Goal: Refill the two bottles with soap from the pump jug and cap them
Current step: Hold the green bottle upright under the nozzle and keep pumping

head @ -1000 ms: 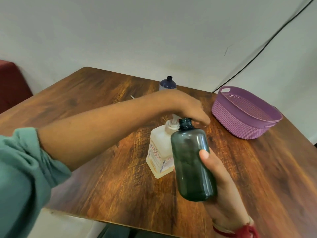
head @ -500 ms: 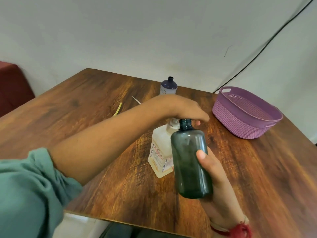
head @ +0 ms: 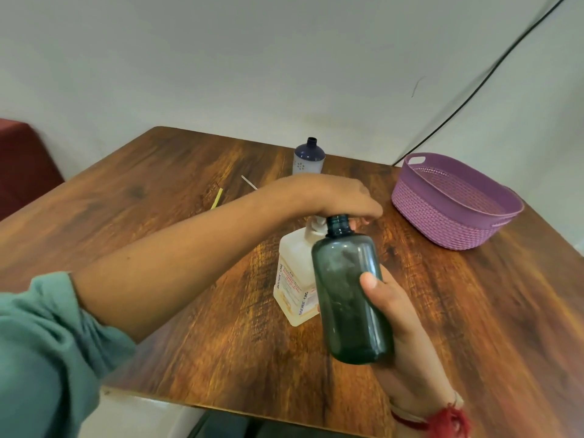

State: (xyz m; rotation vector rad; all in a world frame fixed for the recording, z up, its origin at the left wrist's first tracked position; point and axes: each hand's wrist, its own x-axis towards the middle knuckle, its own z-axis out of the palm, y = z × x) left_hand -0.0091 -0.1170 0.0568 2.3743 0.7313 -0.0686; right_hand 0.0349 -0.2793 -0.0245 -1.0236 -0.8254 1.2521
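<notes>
- Zero bottles capped; filling judged barely begun
- green bottle [head: 349,295] clasped by right hand [head: 401,336]; pump jug [head: 295,279] beside grip pressed by flat left hand [head: 331,197]
- purple bottle [head: 309,156] beyond grip, untouched

Left arm enters from the lower left, sleeve [head: 47,343] pushed up to the elbow, forearm [head: 189,257] bare and angled up to the right. Left hand [head: 331,197] lies palm down, fingers extended and slightly drooped, resting on the pump [head: 317,223]. Right hand [head: 401,330] rises from the lower right, fingers wrapped behind the bottle [head: 347,295], thumb [head: 371,282] on its front. A red thread [head: 442,420] circles the right wrist.
</notes>
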